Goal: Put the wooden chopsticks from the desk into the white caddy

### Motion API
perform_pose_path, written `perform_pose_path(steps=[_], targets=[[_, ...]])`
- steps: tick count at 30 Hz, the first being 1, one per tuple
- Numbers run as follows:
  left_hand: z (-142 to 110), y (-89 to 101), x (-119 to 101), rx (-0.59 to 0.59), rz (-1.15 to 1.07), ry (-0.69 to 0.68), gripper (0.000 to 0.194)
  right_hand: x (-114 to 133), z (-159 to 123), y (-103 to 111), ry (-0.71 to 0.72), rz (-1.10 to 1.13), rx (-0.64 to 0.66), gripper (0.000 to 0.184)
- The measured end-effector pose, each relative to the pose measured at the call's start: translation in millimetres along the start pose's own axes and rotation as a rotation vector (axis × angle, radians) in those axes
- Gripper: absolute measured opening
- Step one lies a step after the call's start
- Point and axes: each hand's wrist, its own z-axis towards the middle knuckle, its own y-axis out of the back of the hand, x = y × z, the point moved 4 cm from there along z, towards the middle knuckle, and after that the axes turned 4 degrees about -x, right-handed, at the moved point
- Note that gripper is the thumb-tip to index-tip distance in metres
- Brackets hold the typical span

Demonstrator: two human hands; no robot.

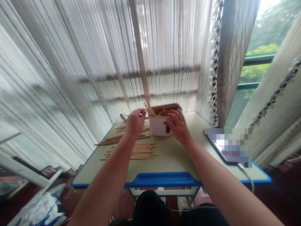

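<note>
A white and tan plastic utensil caddy (158, 124) with several compartments stands near the far edge of the beige table top (172, 160). Wooden chopsticks (148, 109) stick up from its left side. My right hand (179, 127) rests against the caddy's near right corner, fingers spread. My left hand (135, 123) hangs beside the caddy's left wall, fingers curled, and whatever they cover is hidden. Below it lie loose wooden chopsticks (133, 151) in rough rows, with more (111, 140) to the left. A metal spoon (124, 116) lies past my left hand.
A tablet (225, 146) with a pixelated screen lies at the table's right, its white cable (246, 175) trailing over the edge. The near edge has a blue handle-like rim (162, 179). Sheer striped curtains (70, 62) hang behind the table, with a window (261, 66) at right.
</note>
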Motion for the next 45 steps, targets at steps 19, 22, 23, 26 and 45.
perform_pose_path(steps=[19, 22, 23, 26, 45], targets=[[-56.0, -37.7, -16.4, 1.245, 0.549, -0.221, 0.03, 1.9, 1.3, 2.3, -0.003, -0.016, 0.014, 0.033], [-53.4, -39.5, -12.5, 1.221, 0.487, -0.227, 0.03, 1.8, 1.1, 2.7, 0.0, -0.011, 0.011, 0.032], [-51.8, -39.9, -11.4, 1.2, 0.447, -0.231, 0.029, 1.7, 1.0, 2.6, 0.0, -0.011, 0.011, 0.032], [-46.9, -41.0, -8.7, 1.136, 0.31, -0.235, 0.026, 1.5, 0.8, 1.9, 0.001, -0.015, 0.012, 0.032], [3.9, 35.0, -5.8, 0.42, -0.857, 0.253, 0.025, -0.1, 0.2, 0.9, -0.01, 0.003, 0.011, 0.032]])
